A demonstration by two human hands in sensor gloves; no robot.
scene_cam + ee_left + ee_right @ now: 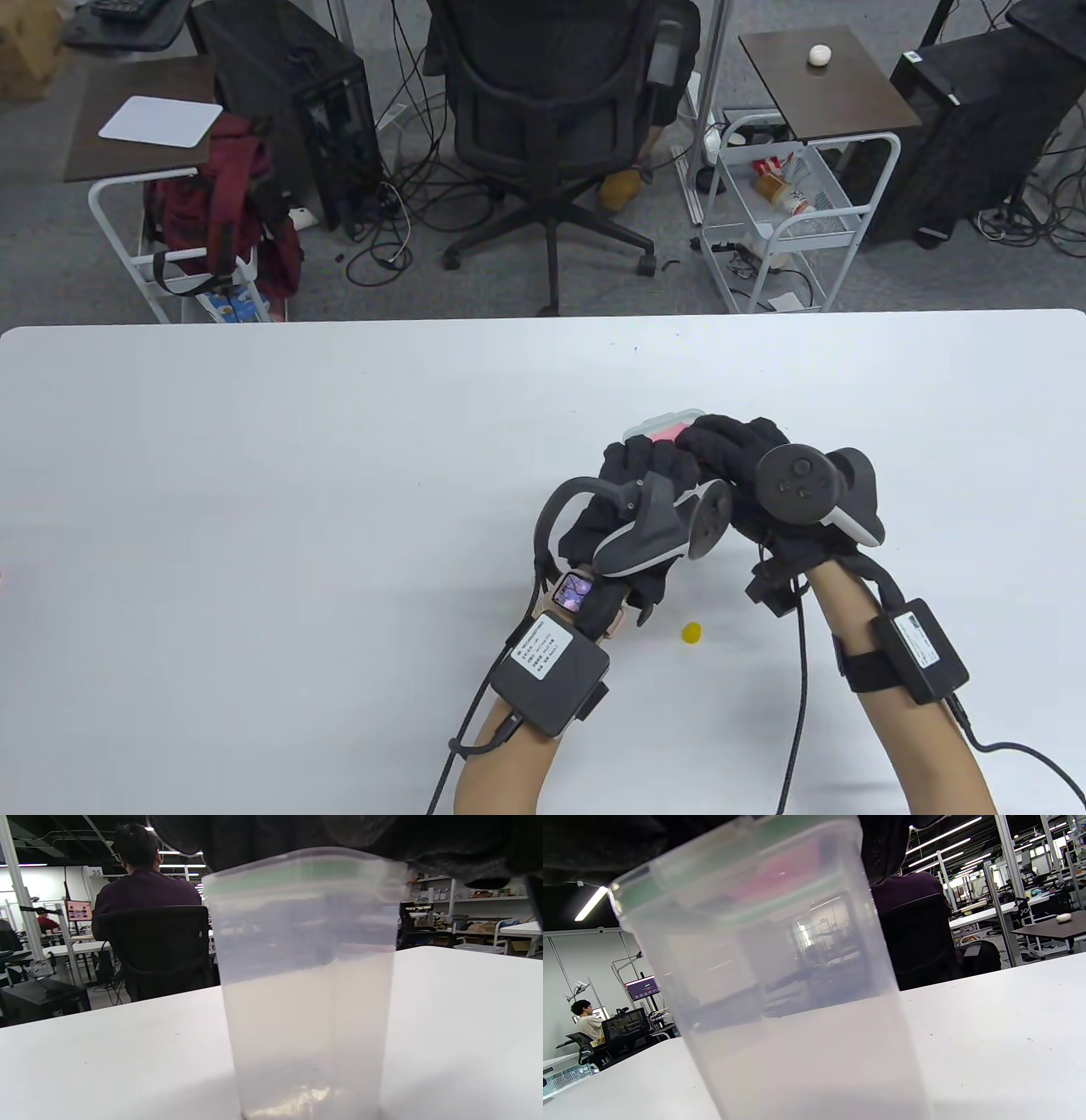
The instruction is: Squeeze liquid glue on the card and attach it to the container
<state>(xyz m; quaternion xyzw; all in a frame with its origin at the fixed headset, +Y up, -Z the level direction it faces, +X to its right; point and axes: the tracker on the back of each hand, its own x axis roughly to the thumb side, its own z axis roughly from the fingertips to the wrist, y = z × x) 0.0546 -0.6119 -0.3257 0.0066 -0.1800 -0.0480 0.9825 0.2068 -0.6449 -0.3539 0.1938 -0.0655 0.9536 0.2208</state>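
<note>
The white table [254,509] fills the lower part of the table view, its matte top mostly bare apart from a small yellow bit [691,632] lying near the person's edge, between the two forearms. A little farther in from that bit stands the container [305,984], a clear, frosted plastic tub, upright on the table, with a green-tinted rim under its lid. Both hands are on top of the container: the left hand [632,501] lies over its near left side with fingers curled down, and the right hand [734,458] presses flat on the lid, its fingers spread over a pink card [666,433] that peeks out from beneath them. Through the container's wall in the right wrist view the card shows as a pink blur [785,874] just under the lid area; whether it lies on the lid or below it cannot be told. How firmly the left hand grips the container cannot be told either. Beyond the table's far edge sits a black office chair [551,110] on grey carpet. Left of the chair stands a side table [127,127] with a white pad [161,119] and a red backpack [229,204] beneath it. Right of the chair stands a white wire cart [789,212] with a dark top holding a small white object [819,55]. Black computer towers and loose cables flank the chair.
</note>
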